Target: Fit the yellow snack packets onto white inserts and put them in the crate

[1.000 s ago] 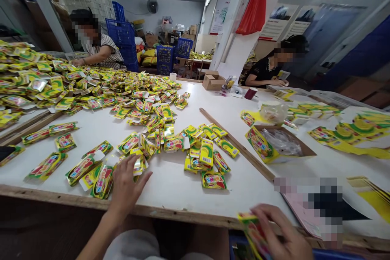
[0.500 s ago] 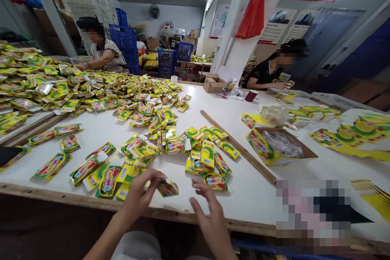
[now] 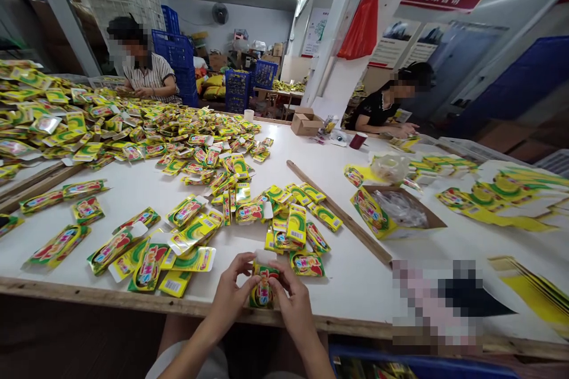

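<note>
Both hands meet at one small yellow-and-green packet [image 3: 263, 291], which sits just above the near wooden edge of the table [image 3: 355, 290], well to the left of the long wooden strip [image 3: 338, 211] and nearer the person than it is. The left hand [image 3: 227, 296] comes in from the left with its fingers [image 3: 243, 262] curled onto the packet's upper left corner, by the white tab at its top. The right hand [image 3: 292, 303] comes in from the right with its fingers [image 3: 279, 278] pinched onto the right edge. So both hands are closed on the packet, which shows between them with its printed face toward the camera. Left of the strip, a loose cluster of like packets [image 3: 291, 225] lies just beyond the held one. A second loose group [image 3: 146, 254] lies further left along the near edge. Far to the left of the strip and further back, a broad heap of packets [image 3: 133, 124] covers the table. To the right of the strip and almost touching it stands an open cardboard box [image 3: 433, 219] holding a clear plastic bag [image 3: 400, 206], with a printed carton [image 3: 371, 213] leaning at its left side. Beyond the strip's far end are a small brown box [image 3: 304, 123] and a dark red cup [image 3: 357, 141]. Behind the heap sits a person in a striped shirt [image 3: 151, 76], and beyond the cup another person in a black top [image 3: 376, 111], each with hands on the table.
</note>
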A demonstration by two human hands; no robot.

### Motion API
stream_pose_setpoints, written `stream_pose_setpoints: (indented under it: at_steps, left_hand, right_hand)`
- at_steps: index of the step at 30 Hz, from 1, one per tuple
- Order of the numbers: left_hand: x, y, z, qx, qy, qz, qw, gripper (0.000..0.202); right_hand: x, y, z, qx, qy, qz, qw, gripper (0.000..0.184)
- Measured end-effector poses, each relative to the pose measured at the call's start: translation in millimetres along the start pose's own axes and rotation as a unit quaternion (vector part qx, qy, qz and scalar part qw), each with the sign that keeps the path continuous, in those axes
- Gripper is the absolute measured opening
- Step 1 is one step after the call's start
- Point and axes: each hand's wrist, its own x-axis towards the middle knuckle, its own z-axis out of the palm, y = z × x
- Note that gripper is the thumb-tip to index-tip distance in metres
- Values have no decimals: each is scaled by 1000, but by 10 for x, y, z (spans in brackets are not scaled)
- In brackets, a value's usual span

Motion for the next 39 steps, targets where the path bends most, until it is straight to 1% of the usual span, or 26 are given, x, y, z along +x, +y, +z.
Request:
stream_pose_setpoints:
  at_steps: [3, 5, 7, 10, 13, 15, 17, 18, 19, 21, 23, 24, 26, 31, 33, 36, 39]
  left_hand:
    - [31, 28, 23, 6, -33, -6, 999, 31]
    - [49, 70, 28, 8, -57, 4, 998, 25]
    - [63, 116, 29, 7, -73, 16, 997, 19]
    - [82, 149, 37, 4, -81, 20, 996, 14]
    - [96, 127, 65, -5, -79, 29, 996, 15]
    - [98, 105, 92, -25, -66, 37, 997, 19]
    - [93, 99, 114, -42, -56, 41, 997, 25]
    - [89, 105, 121, -42, -56, 44, 997, 27]
    - [85, 118, 123, -31, -59, 48, 997, 27]
    - [76, 154, 118, 8, -68, 63, 996, 21]
    - [67, 194, 106, 39, -62, 74, 995, 15]
    - [63, 210, 102, 46, -56, 75, 995, 14]
    - [59, 232, 103, 50, -41, 67, 996, 13]
    - [96, 244, 143, 38, -2, 20, 999, 16]
    - [124, 239, 153, 38, 9, 14, 999, 16]
    - [144, 209, 133, 26, -7, 21, 999, 16]
    - [116, 149, 89, 18, -28, 46, 998, 15]
  right_hand:
    - [27, -25, -122, -43, -32, -11, 999, 28]
    - [65, -28, -185, -52, -48, -15, 997, 29]
    - [118, -25, -219, -49, -54, -15, 997, 26]
    - [196, -22, -220, -48, -53, -25, 997, 20]
    - [221, -3, -174, -54, -28, -50, 997, 17]
    - [198, 26, -133, -37, 17, -54, 998, 13]
    - [159, 55, -103, -11, 60, -47, 997, 18]
    - [139, 62, -97, -5, 68, -48, 997, 20]
    - [121, 61, -97, -6, 64, -56, 996, 19]
    - [95, 34, -109, -26, 30, -77, 996, 15]
    - [80, -11, -124, -48, 3, -91, 995, 12]
    - [76, -32, -125, -55, 1, -90, 994, 12]
    - [76, -63, -109, -63, 10, -83, 995, 11]
    - [143, -89, -14, -77, 45, -55, 994, 11]
    - [177, -104, 4, -81, 55, -40, 994, 12]
    - [192, -118, -14, -66, 54, -30, 996, 11]
    - [151, -83, -30, -41, 42, -38, 998, 12]
